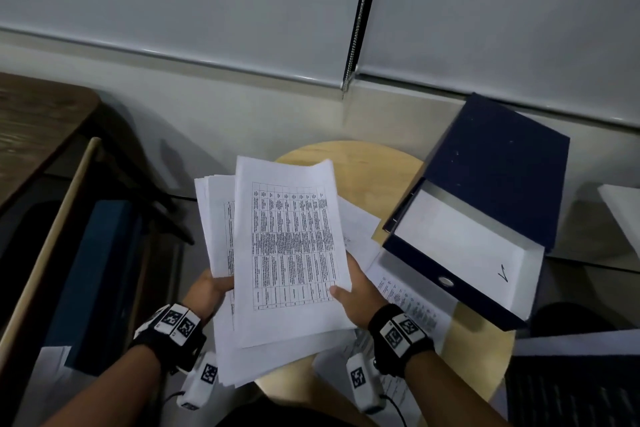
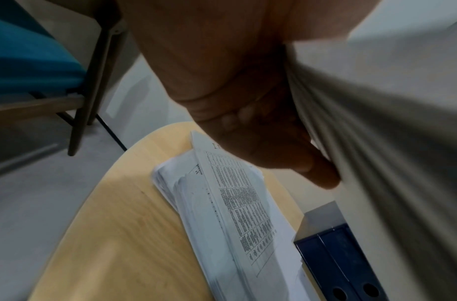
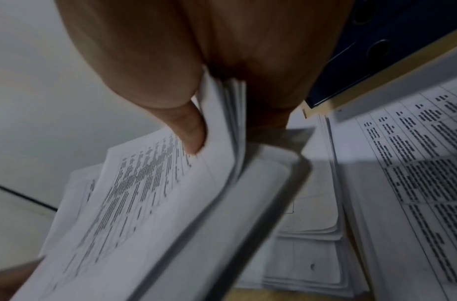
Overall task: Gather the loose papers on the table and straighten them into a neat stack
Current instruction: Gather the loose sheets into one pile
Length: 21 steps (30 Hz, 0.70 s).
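I have a bundle of papers (image 1: 291,250) lifted above the round wooden surface (image 1: 363,163), held between both hands. My left hand (image 1: 211,288) grips the bundle's left edge, its fingers (image 2: 294,163) curled under the sheets with the thumb on top. My right hand (image 1: 356,291) pinches the right edge low down, thumb (image 3: 188,130) pressed on the printed top page and the other fingers hidden beneath the sheets. The sheets are not squared: the top page, printed with a dense table, sits skewed to the right of the pages under it, whose edges fan out to the left and at the bottom.

More loose papers (image 1: 408,298) lie flat on the surface under and to the right of my right hand; the right wrist view shows them as several untidy layers, some printed with tables. The left wrist view shows another thick pile (image 2: 230,213) lying on the surface below my left hand.

A dark blue binder (image 1: 485,204) lies at the right edge of the surface, its white spine label facing me, with a corner resting over the loose sheets. To the left, off the surface, stands a chair with a blue seat (image 1: 93,274), beside a dark wooden table (image 1: 34,125).
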Motion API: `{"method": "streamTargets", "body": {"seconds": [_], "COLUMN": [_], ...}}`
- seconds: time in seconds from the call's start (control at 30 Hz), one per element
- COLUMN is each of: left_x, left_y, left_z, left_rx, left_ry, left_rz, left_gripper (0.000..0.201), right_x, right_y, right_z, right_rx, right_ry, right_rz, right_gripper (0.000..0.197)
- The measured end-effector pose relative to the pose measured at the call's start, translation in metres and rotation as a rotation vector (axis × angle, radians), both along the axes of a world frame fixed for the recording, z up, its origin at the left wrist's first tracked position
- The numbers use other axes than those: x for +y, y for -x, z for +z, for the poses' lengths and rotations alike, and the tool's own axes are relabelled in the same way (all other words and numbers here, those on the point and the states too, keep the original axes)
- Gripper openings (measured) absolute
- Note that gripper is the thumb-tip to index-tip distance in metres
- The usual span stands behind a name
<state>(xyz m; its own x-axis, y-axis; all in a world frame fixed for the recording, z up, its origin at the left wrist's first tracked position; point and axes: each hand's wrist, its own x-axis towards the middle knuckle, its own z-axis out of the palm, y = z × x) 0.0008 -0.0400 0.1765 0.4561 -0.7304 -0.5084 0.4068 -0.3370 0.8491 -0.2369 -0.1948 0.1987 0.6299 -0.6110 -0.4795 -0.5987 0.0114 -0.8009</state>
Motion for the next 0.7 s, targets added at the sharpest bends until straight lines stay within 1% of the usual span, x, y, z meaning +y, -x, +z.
{"method": "streamTargets", "body": {"seconds": [0.03,0.07,0.1,0.13,0.17,0.2,0.23,0.27,0.37,0.4,0.5,0.57,0.6,0.7], "left_x": [-0.001,-0.002,-0.003,-0.004,-0.006,-0.007,-0.008,-0.008,-0.005,-0.003,-0.004,-0.005,-0.006,-0.008], "left_y": [-0.001,-0.001,-0.001,0.000,0.001,0.002,0.003,0.004,0.001,0.000,0.004,0.007,0.009,0.012], "left_z": [0.000,-0.002,-0.006,-0.005,-0.003,-0.002,0.001,0.000,-0.007,-0.010,-0.014,-0.017,-0.019,-0.022], "left_rx": [-0.027,-0.045,-0.051,-0.051,-0.098,-0.171,-0.227,-0.267,-0.306,-0.299,-0.287,-0.295,-0.313,-0.449], "left_ry": [0.004,0.004,-0.001,-0.024,-0.063,-0.079,-0.080,-0.072,-0.093,-0.087,-0.097,-0.138,-0.162,-0.207], "left_rz": [0.023,0.046,0.068,0.042,0.010,-0.018,-0.064,-0.108,-0.122,-0.111,-0.077,-0.100,-0.123,-0.195], "left_gripper": [0.030,0.028,0.042,0.058,0.069,0.066,0.057,0.051,0.065,0.062,0.035,0.018,0.016,0.034], "right_x": [0.002,0.004,0.006,0.007,0.008,0.009,0.009,0.009,0.009,0.009,0.007,0.006,0.006,0.008], "right_y": [-0.001,-0.002,-0.002,-0.002,-0.002,-0.002,-0.002,-0.002,-0.001,0.000,0.001,0.000,-0.001,-0.001], "right_z": [0.001,0.002,0.003,0.004,0.005,0.006,0.007,0.005,-0.004,-0.007,-0.019,-0.026,-0.029,-0.038], "right_rx": [-0.014,-0.032,-0.046,-0.062,-0.081,-0.101,-0.116,-0.125,-0.134,-0.136,-0.096,-0.040,-0.010,0.084], "right_ry": [0.017,0.037,0.059,0.075,0.082,0.085,0.081,0.071,0.025,0.000,-0.045,-0.042,-0.041,-0.070], "right_rz": [-0.005,-0.012,-0.019,-0.021,-0.012,0.005,0.022,0.034,-0.001,-0.030,-0.075,-0.038,-0.005,0.045], "right_gripper": [0.069,0.071,0.072,0.073,0.073,0.074,0.075,0.074,0.067,0.062,0.054,0.049,0.047,0.048]}}
